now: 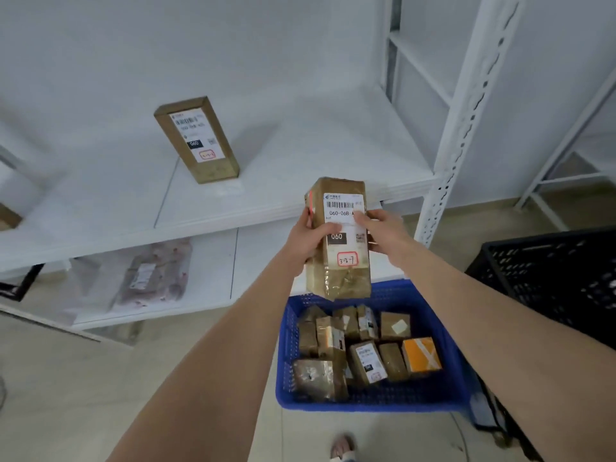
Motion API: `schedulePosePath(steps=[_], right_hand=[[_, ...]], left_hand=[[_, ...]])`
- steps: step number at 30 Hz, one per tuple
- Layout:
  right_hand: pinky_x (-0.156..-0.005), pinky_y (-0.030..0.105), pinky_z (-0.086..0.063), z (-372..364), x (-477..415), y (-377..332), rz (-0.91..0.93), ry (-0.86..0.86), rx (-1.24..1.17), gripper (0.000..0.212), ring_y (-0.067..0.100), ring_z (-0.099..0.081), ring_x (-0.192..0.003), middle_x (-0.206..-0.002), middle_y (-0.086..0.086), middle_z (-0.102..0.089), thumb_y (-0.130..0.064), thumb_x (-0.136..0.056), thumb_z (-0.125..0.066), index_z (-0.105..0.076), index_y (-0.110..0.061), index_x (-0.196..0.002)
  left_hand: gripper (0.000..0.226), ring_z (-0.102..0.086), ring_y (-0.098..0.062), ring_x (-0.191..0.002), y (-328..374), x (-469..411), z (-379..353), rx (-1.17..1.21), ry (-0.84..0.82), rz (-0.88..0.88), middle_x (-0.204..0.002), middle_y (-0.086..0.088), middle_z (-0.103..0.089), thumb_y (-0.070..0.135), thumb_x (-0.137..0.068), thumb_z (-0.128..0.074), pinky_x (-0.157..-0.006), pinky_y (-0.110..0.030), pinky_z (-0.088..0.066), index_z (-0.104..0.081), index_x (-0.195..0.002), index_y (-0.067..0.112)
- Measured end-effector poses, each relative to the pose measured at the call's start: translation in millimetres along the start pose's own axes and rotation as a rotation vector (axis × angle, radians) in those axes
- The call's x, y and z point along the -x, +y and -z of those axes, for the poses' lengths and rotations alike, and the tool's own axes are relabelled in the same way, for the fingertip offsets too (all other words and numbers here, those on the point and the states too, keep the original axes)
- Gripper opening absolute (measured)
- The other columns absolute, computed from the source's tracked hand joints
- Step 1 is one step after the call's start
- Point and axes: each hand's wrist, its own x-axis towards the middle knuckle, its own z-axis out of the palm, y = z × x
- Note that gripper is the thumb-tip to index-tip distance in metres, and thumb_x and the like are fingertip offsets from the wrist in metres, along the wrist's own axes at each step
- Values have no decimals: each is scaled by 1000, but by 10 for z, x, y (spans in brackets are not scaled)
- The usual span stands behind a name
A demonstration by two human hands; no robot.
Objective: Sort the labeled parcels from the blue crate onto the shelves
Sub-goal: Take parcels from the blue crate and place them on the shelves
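Observation:
I hold a tall brown parcel (340,261) upright above the blue crate (286,345), its white label facing me with "060" and a red-framed handwritten mark. My left hand (308,240) grips its left side, thumb across the label. My right hand (383,230) grips the right side, thumb on the label's upper edge. The crate on the floor holds several taped brown parcels (365,361) and an orange box (421,355). A similar labeled brown parcel (196,141) stands upright on the white upper shelf (300,161).
A pink bagged parcel (153,275) lies on the lower shelf (256,258). A white perforated shelf post (460,128) rises at right. A black crate (550,278) stands right of the blue one. A brown box corner (8,216) shows at far left.

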Motion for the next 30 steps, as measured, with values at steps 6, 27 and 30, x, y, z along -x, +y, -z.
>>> schedulePosePath(steps=[6, 27, 30], right_hand=[[-71, 40, -58, -75, 333, -398, -18, -230, 63, 36, 22, -70, -87, -95, -3, -74, -59, -83, -61, -57, -30, -105], [-73, 40, -56, -1153, 406, -1022, 88, -100, -35, 31, 28, -69, -87, -100, 2, -71, -44, -93, -55, -58, -29, -120], [-68, 35, -56, -1320, 358, -1086, 105, -77, -38, 30, 26, -69, -81, -94, 2, -72, -40, -93, -58, -60, -27, -119]], left_hand=[[38, -65, 6, -56, 500, 259, 155, 76, 90, -73, -91, 11, -68, 22, -83, -68, -39, -13, -46, -49, -113, 37], [39, -60, -16, -102, 1009, 27, 1300, 49, -57, -89, -110, 11, -66, 45, -94, -52, -96, -54, -46, -46, -132, 39], [44, -62, -17, -100, 1049, -33, 1480, 33, -51, -101, -105, 12, -67, 43, -95, -52, -92, -49, -50, -42, -137, 38]])
